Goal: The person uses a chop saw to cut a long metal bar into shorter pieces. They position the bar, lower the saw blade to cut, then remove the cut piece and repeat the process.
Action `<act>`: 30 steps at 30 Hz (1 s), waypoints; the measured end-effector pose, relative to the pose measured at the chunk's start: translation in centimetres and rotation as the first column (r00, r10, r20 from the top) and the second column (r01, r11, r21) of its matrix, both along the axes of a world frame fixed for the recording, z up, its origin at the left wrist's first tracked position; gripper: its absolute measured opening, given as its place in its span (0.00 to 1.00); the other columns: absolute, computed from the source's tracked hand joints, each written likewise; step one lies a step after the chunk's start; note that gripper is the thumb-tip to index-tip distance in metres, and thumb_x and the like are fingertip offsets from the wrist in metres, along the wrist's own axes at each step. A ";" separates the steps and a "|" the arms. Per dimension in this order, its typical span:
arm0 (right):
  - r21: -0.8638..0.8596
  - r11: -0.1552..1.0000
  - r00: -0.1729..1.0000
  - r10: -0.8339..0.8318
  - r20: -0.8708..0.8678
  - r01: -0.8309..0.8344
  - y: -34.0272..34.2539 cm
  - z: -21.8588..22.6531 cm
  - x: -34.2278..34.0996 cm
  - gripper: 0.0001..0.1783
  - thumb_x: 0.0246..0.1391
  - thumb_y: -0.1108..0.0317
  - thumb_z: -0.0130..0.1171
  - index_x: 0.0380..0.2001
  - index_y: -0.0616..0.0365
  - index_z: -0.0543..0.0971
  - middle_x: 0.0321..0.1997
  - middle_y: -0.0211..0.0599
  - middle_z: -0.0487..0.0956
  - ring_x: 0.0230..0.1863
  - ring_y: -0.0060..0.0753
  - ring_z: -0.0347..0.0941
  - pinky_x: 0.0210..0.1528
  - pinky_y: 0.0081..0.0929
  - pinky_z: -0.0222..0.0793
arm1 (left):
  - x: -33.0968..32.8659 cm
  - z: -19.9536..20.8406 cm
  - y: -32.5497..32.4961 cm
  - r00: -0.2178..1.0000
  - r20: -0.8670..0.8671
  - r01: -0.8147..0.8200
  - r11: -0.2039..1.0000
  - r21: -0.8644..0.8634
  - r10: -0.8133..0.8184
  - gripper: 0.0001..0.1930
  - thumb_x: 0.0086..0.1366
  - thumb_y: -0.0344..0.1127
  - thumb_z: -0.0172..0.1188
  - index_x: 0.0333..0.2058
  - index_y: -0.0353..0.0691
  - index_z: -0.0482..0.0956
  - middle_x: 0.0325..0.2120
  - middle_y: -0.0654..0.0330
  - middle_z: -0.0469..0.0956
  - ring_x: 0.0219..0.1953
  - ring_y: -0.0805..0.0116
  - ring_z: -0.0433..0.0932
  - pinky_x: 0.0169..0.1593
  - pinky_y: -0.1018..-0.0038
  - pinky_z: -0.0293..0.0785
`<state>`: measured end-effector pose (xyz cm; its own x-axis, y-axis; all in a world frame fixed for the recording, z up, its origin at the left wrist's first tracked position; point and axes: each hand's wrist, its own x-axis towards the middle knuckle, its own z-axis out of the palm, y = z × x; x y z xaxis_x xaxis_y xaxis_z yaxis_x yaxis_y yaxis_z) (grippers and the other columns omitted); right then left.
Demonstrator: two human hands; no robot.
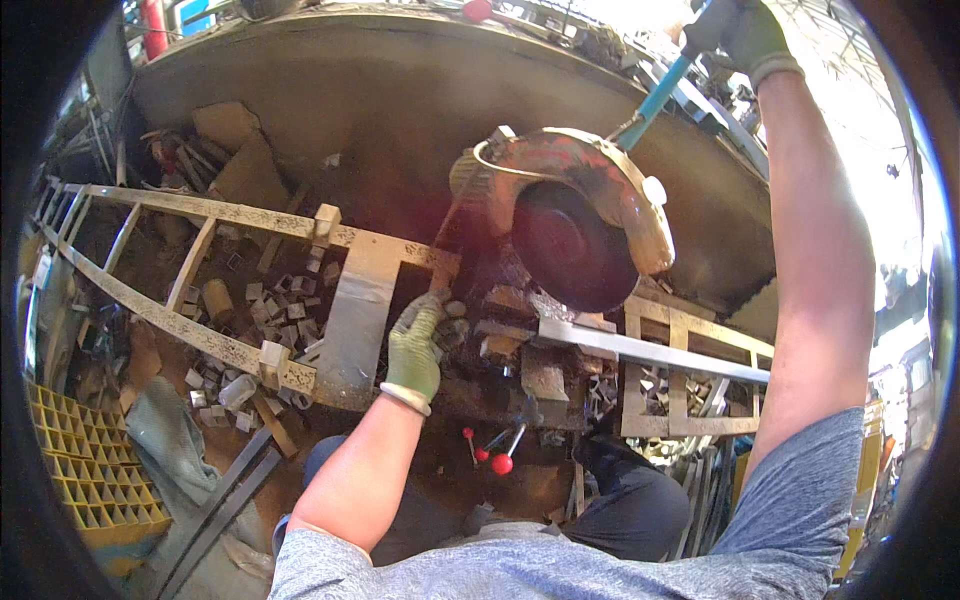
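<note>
The straight teal handle [657,102] of the worn tan-and-red saw [590,152] was gripped by the right hand [748,42]. A long silver metal bar [665,352] was set near the saw's round dark blade [572,245]. Whether anything was held by the left hand [416,348] could not be told.

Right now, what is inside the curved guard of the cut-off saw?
A dark, round cutting disc sits partly inside the curved guard; its lower part is exposed. The guard covers the disc's upper edge, so I cannot see that.

A low brown wall [370,85] stands at the back, bright light [865,130] floods the upper right, and a yellow gridded rack [118,475] sits lower left.
</note>
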<state>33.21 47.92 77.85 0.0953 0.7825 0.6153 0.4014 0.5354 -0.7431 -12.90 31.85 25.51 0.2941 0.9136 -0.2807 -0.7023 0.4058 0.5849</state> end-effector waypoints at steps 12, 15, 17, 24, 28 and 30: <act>0.045 0.996 0.997 0.078 -0.029 -0.077 -6.0 -1.3 2.5 0.14 0.84 0.55 0.61 0.54 0.52 0.86 0.42 0.35 0.84 0.41 0.44 0.85 0.45 0.51 0.84 | 1.0 1.2 -2.5 0.922 -0.296 0.359 0.837 0.412 -0.250 0.21 0.88 0.46 0.71 0.66 0.35 0.90 0.51 0.57 0.95 0.45 0.69 0.91 0.52 0.68 0.88; 0.064 0.994 0.995 0.094 -0.025 -0.092 -8.1 -1.6 3.3 0.12 0.84 0.56 0.61 0.51 0.51 0.87 0.39 0.33 0.83 0.37 0.44 0.84 0.42 0.51 0.84 | 1.9 1.9 -5.4 0.791 -0.381 0.605 0.701 0.377 -0.478 0.22 0.88 0.42 0.72 0.68 0.32 0.88 0.52 0.59 0.95 0.48 0.73 0.90 0.55 0.70 0.89; 0.061 0.991 0.992 0.122 0.000 -0.122 -9.8 -2.0 3.7 0.12 0.84 0.57 0.61 0.49 0.50 0.87 0.37 0.33 0.83 0.35 0.43 0.84 0.39 0.51 0.83 | 2.6 2.3 -7.4 0.670 -0.445 0.739 0.589 0.326 -0.594 0.23 0.87 0.40 0.72 0.70 0.30 0.87 0.53 0.59 0.94 0.51 0.73 0.90 0.58 0.71 0.88; 0.380 0.920 0.990 -0.044 -0.138 0.094 -14.7 -3.9 1.7 0.08 0.84 0.58 0.62 0.53 0.48 0.84 0.42 0.29 0.81 0.39 0.37 0.83 0.41 0.42 0.84 | 3.7 3.2 -11.7 0.430 -0.634 0.903 0.303 0.305 -0.643 0.22 0.83 0.40 0.76 0.68 0.34 0.91 0.58 0.56 0.96 0.59 0.73 0.89 0.67 0.68 0.85; 0.314 0.949 0.994 0.015 -0.111 0.021 -17.1 -5.1 0.5 0.10 0.87 0.55 0.59 0.49 0.45 0.83 0.39 0.26 0.80 0.37 0.34 0.82 0.39 0.37 0.83 | 4.2 2.7 -12.4 0.329 -0.666 0.944 0.218 0.247 -0.670 0.21 0.84 0.42 0.74 0.68 0.38 0.92 0.59 0.55 0.96 0.61 0.70 0.91 0.69 0.66 0.85; 0.303 0.950 0.982 -0.018 -0.186 0.074 -18.1 -5.5 0.9 0.12 0.89 0.53 0.56 0.48 0.44 0.81 0.36 0.24 0.78 0.36 0.32 0.80 0.39 0.38 0.82 | 4.6 2.2 -12.8 0.355 -0.723 0.933 0.175 0.315 -0.593 0.22 0.84 0.45 0.74 0.68 0.39 0.92 0.60 0.52 0.96 0.62 0.66 0.92 0.70 0.64 0.85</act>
